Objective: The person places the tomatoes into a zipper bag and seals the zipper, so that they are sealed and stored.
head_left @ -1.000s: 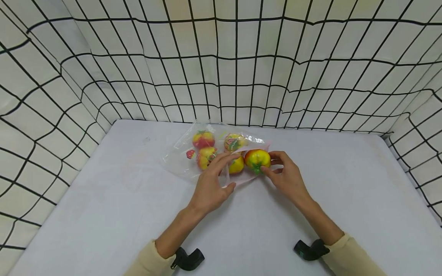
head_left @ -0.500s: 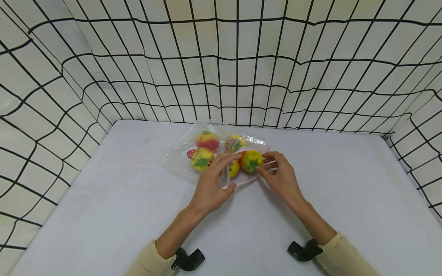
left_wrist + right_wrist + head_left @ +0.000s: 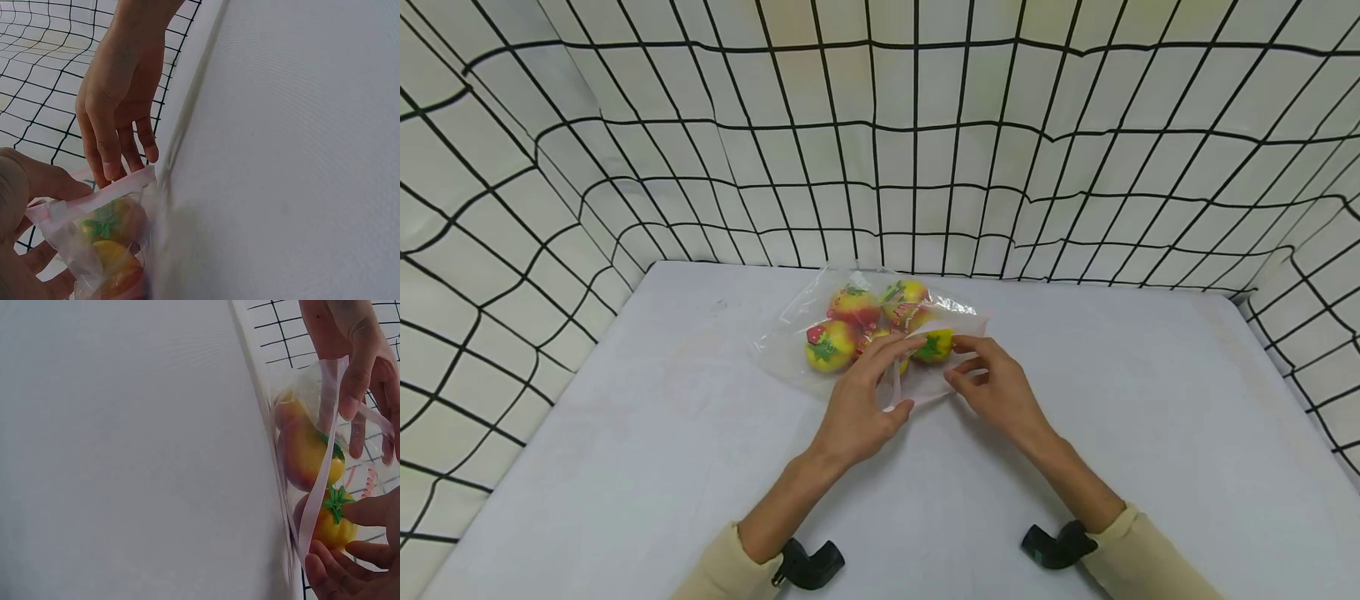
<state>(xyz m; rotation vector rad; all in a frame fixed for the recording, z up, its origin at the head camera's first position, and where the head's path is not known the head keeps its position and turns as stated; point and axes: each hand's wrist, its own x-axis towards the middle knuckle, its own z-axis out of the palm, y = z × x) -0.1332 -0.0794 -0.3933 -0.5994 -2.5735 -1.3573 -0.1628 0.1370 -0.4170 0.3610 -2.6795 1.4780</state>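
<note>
A clear plastic bag [image 3: 786, 354] with a pale pink rim and printed fruit pictures lies on the white table. Several red-and-yellow fruits [image 3: 831, 346] show through it. My left hand [image 3: 857, 417] holds the bag's mouth wide, thumb and fingers spread at the rim [image 3: 103, 200]. At the mouth, my right hand [image 3: 1000, 396] touches a lobed red-and-yellow fruit with a green, star-shaped top [image 3: 334, 519], resembling a tomato or pepper. Its thumb stands apart from this fruit in the head view. Part of the fruit is hidden by the rim and left fingers.
The white table [image 3: 647, 467] runs on around both arms. Black netting [image 3: 917, 158] over white walls borders the back and both sides. A black wrist device [image 3: 812, 564] sits at each sleeve cuff.
My right hand has moved left, and the lobed fruit has gone deeper into the bag. The fruits inside have shifted and rolled leftward. My left hand stays in place.
</note>
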